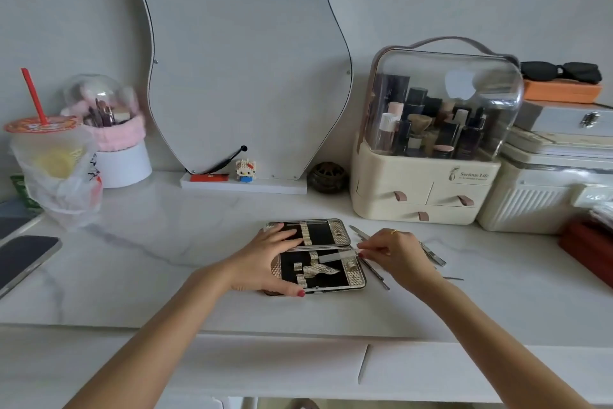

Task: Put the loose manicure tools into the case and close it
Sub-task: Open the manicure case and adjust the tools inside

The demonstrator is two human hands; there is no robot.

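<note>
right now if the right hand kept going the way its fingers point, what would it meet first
The right hand points left, pinching a flat tool over the open case. Going on, it would probably first meet the left hand resting on the case, though depth is unclear.

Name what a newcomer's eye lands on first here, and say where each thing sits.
At the centre of the white table lies the open manicure case; the left hand rests on it while the right hand pinches a slim tool over its near half. Behind stands a wavy mirror; at right, a clear-domed cosmetics organiser.
</note>
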